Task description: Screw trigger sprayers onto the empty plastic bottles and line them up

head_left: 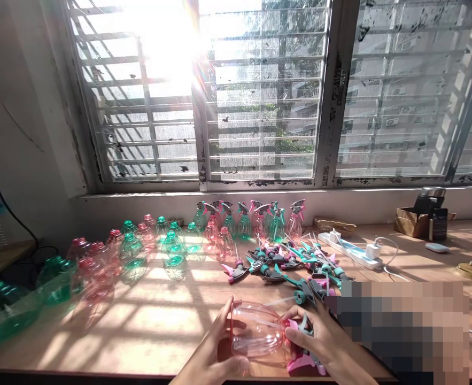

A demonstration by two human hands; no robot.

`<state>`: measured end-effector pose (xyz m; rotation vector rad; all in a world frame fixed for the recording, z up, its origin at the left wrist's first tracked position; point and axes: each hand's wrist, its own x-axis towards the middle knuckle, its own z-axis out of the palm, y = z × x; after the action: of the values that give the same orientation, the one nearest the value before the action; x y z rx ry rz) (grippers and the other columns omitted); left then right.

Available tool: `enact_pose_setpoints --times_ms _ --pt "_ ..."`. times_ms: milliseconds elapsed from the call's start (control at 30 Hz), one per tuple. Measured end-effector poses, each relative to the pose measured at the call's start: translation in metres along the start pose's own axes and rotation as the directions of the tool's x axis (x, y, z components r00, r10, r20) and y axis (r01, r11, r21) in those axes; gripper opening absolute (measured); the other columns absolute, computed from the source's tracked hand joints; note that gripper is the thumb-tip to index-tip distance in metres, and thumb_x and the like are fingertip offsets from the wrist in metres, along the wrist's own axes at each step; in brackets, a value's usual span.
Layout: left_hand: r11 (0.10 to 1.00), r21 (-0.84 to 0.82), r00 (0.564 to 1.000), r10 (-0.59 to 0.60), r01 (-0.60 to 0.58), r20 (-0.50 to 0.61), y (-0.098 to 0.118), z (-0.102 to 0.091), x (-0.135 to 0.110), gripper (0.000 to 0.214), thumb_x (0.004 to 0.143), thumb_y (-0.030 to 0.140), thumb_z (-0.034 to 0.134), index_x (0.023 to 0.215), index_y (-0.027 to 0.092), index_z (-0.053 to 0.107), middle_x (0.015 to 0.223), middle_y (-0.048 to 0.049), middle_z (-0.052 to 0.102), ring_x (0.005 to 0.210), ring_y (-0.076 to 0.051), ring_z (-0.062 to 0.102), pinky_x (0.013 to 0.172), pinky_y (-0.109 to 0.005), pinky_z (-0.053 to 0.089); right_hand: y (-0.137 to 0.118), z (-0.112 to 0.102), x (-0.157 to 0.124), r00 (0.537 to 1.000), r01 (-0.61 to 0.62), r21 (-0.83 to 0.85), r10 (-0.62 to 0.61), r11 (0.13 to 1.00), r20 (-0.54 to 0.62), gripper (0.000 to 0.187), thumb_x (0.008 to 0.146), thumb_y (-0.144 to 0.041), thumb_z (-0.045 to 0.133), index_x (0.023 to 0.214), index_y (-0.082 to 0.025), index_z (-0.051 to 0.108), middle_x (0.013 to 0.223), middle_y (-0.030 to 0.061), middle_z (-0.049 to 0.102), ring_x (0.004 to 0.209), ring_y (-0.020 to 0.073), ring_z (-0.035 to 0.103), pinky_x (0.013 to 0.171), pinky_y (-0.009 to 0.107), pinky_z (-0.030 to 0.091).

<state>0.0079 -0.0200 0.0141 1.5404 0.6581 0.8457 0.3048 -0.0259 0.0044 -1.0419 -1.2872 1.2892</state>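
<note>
Pink see-through spray bottle (255, 330) is held on its side by both hands over the wooden table (159, 321). Its round end is gripped by the left hand (215, 347), with the fingers curled around it. Its pink and gray spray head (304, 327) is gripped by the closed right hand (324, 342). Loose spray heads (276, 264) are laid just past it, and more bottles (171, 246) are stood farther along the table.

Long sunlit wooden tabletop (159, 321) under the window, and it's pretty packed: pink and green plastic bottles (131, 246) standing along the left, a heap of loose trigger sprayer heads (284, 262) mid-way, then a white power strip (350, 251) and a cardboard box (412, 223) off right.
</note>
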Motion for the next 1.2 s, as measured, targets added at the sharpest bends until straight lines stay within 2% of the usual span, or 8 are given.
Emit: enact_pose_setpoints --times_ms 100,267,433,567,867,1000,1100,1200 --pt "1.000 -0.018 1.000 0.017 -0.017 -0.003 0.000 0.000 0.000 0.098 0.084 0.041 0.081 0.161 0.039 0.021 0.134 -0.0086 0.056 0.129 -0.033 0.057 0.108 -0.048 0.047 0.002 0.000 0.000 1.000 -0.005 0.011 0.005 1.000 0.024 0.061 0.063 -0.068 0.087 0.093 -0.020 0.066 0.059 -0.0044 0.062 0.060 0.0212 0.066 0.060 0.036 0.055" --pt "1.000 -0.020 0.998 0.009 -0.011 -0.063 -0.001 0.002 0.001 0.098 0.079 0.042 0.085 0.158 0.041 0.027 0.127 -0.0086 0.059 0.111 -0.030 0.066 0.087 -0.039 0.056 0.003 0.001 0.000 0.999 -0.011 0.014 0.011 1.000 0.034 0.060 0.067 -0.067 0.086 0.096 -0.020 0.064 0.060 -0.0031 0.067 0.058 0.0195 0.066 0.059 0.033 0.053" --pt "0.999 -0.009 0.995 0.038 -0.039 -0.090 -0.002 0.002 0.002 0.095 0.080 0.047 0.083 0.158 0.038 0.030 0.120 -0.0083 0.062 0.109 -0.031 0.067 0.087 -0.039 0.055 -0.002 0.003 -0.002 0.999 0.010 0.049 -0.012 0.999 0.051 0.056 0.071 -0.062 0.086 0.099 -0.019 0.064 0.065 -0.0003 0.074 0.060 0.0187 0.069 0.061 0.031 0.052" --pt "1.000 -0.018 0.997 -0.020 0.018 -0.076 0.004 0.004 0.001 0.100 0.078 0.044 0.085 0.158 0.042 0.026 0.128 -0.0090 0.056 0.107 -0.029 0.066 0.085 -0.039 0.057 0.000 0.000 0.000 0.998 0.004 0.038 -0.006 0.999 0.055 0.054 0.073 -0.061 0.084 0.099 -0.018 0.063 0.063 0.0000 0.073 0.057 0.0183 0.069 0.060 0.032 0.051" --pt "1.000 0.019 0.999 0.013 -0.012 -0.033 0.018 0.011 -0.001 0.092 0.089 0.045 0.075 0.161 0.039 0.018 0.136 -0.0128 0.055 0.116 -0.029 0.064 0.091 -0.037 0.057 -0.003 -0.001 -0.001 0.997 0.022 0.033 -0.024 0.999 0.071 0.052 0.074 -0.062 0.083 0.097 -0.019 0.064 0.064 0.0015 0.075 0.059 0.0189 0.069 0.060 0.030 0.051" --pt "0.999 0.017 0.999 0.030 -0.029 -0.016 0.012 0.007 -0.001 0.095 0.087 0.045 0.077 0.161 0.043 0.017 0.148 -0.0134 0.049 0.124 -0.033 0.062 0.101 -0.045 0.054 -0.003 -0.001 -0.001 0.997 0.014 0.030 -0.016 0.999 0.074 0.053 0.074 -0.062 0.082 0.097 -0.019 0.063 0.065 0.0018 0.075 0.058 0.0187 0.069 0.060 0.030 0.051" --pt "0.999 0.018 0.999 0.042 -0.042 0.015 0.012 0.004 -0.001 0.095 0.086 0.043 0.078 0.161 0.042 0.020 0.159 -0.0101 0.043 0.138 -0.037 0.051 0.116 -0.052 0.041 0.003 -0.003 0.001 0.998 0.009 0.029 -0.011 1.000 0.060 0.054 0.072 -0.064 0.083 0.095 -0.019 0.064 0.062 0.0004 0.072 0.057 0.0184 0.068 0.059 0.030 0.049" --pt "0.998 0.054 1.000 0.024 -0.025 0.007 0.013 0.002 -0.001 0.087 0.091 0.042 0.074 0.161 0.042 0.021 0.164 -0.0078 0.039 0.145 -0.037 0.044 0.117 -0.052 0.040 0.007 -0.005 0.003 0.999 0.033 -0.017 -0.032 0.999 0.022 0.056 0.070 -0.067 0.083 0.093 -0.019 0.066 0.060 -0.0018 0.069 0.055 0.0183 0.064 0.056 0.030 0.046"
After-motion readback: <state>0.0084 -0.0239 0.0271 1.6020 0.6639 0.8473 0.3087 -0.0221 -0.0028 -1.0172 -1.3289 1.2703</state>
